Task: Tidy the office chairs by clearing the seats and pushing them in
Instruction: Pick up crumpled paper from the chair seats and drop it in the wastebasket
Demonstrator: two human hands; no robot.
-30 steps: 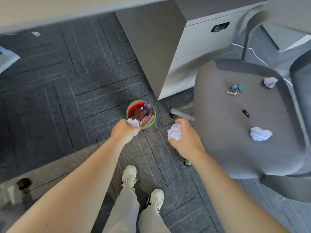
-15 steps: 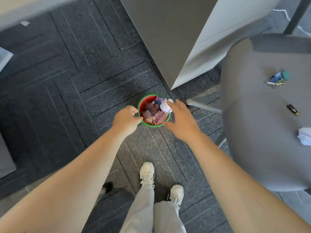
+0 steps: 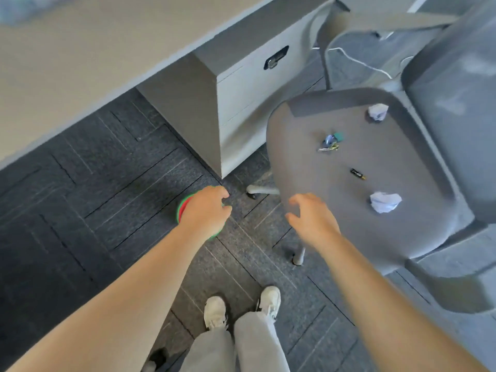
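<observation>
A grey office chair (image 3: pixel 316 167) stands at the right with its seat facing me. On the seat lie a crumpled paper ball (image 3: pixel 385 202) near the front, a second paper ball (image 3: pixel 378 111) near the backrest, a bunch of keys (image 3: pixel 329 143) and a small black battery (image 3: pixel 358 174). My right hand (image 3: pixel 312 218) hovers open at the seat's front left edge, holding nothing. My left hand (image 3: pixel 208 210) is over a small red bin with a green rim (image 3: pixel 181 210) on the floor and hides most of it; its fingers are curled loosely with nothing seen in them.
A grey drawer cabinet (image 3: pixel 241 84) stands under the desk (image 3: pixel 80 55), just left of the chair. The chair's legs and castors (image 3: pixel 252 189) reach toward the bin. A second chair's backrest (image 3: pixel 456 108) is at the far right. My feet (image 3: pixel 241 307) stand on dark carpet.
Both paper balls that my hands held went into the bin. My right hand has left the bin and moved right toward the seat. The camera has tilted up to the chair.
</observation>
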